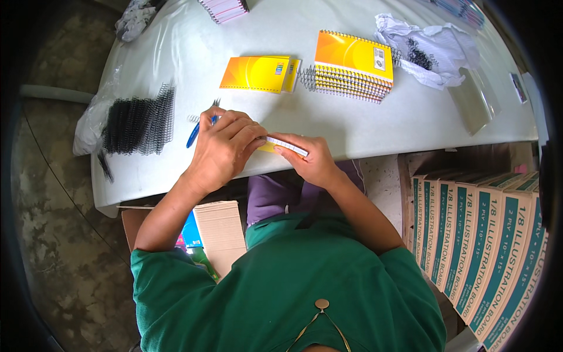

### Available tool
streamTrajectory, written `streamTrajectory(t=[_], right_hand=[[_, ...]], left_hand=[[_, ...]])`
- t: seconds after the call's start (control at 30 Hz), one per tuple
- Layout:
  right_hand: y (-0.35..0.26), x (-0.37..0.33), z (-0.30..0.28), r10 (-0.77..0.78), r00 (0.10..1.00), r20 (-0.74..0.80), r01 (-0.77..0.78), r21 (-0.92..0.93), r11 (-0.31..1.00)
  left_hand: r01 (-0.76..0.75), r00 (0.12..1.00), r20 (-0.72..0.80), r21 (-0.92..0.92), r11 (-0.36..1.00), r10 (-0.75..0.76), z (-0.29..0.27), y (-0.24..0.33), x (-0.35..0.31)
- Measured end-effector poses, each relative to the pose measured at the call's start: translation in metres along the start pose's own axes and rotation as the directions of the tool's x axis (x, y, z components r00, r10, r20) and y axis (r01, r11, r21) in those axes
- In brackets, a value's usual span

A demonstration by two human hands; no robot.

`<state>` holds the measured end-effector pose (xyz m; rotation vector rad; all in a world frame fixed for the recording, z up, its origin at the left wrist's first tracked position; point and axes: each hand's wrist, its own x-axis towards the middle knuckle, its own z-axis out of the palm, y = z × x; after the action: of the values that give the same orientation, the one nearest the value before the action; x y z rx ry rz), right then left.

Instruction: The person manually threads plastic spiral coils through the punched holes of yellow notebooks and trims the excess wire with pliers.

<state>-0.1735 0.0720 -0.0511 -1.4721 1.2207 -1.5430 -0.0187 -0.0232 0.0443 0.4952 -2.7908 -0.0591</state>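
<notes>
Over the table's near edge, my two hands hold a small notebook (288, 145), seen edge-on with white pages and a yellow-orange cover. My left hand (226, 146) curls its fingers and thumb at the notebook's left end, partly covering it. At the other end, my right hand (311, 159) pinches it between thumb and fingers. A blue-handled hand tool (193, 136) with metal tips, apparently pliers, lies just beyond my left hand, which partly hides it. Whether a wire coil sits under my left fingers I cannot tell.
Black spiral coils (138, 121) lie in a pile at left. Beyond my hands are yellow-orange covers (252, 73) and a stack of spiral notebooks (355, 58). Crumpled white paper (454, 47) holds more coils at right. Cardboard boxes (478, 234) stand below right; an open carton (220, 234) sits below left.
</notes>
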Motion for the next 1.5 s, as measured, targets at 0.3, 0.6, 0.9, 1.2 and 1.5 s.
streamTrajectory(t=[0.3, 0.6, 0.9, 1.2, 1.5], right_hand=[[0.007, -0.002, 0.003, -0.153, 0.986, -0.064, 0.144, -0.137, 0.98], [0.008, -0.001, 0.026, -0.26, 0.965, -0.026, 0.253, -0.151, 0.956], [0.013, 0.001, 0.022, -0.247, 0.967, 0.063, 0.255, -0.203, 0.945], [0.018, 0.0, 0.014, -0.047, 0.991, 0.126, 0.047, 0.009, 0.999], [0.01, 0.006, 0.012, 0.04, 0.999, 0.004, -0.04, 0.065, 0.997]], left_hand=[[0.243, 0.964, -0.144, 0.134, 0.961, -0.224, 0.047, 0.002, -0.025], [0.118, 0.932, -0.36, 0.169, 0.978, -0.05, 0.08, 0.0, -0.037], [0.18, 0.874, -0.472, 0.092, 0.979, -0.117, 0.1, -0.019, -0.037], [0.024, 0.949, -0.312, 0.227, 0.973, 0.049, 0.088, 0.011, -0.031], [-0.01, 0.988, -0.153, -0.027, 1.0, 0.006, 0.036, 0.032, -0.006]])
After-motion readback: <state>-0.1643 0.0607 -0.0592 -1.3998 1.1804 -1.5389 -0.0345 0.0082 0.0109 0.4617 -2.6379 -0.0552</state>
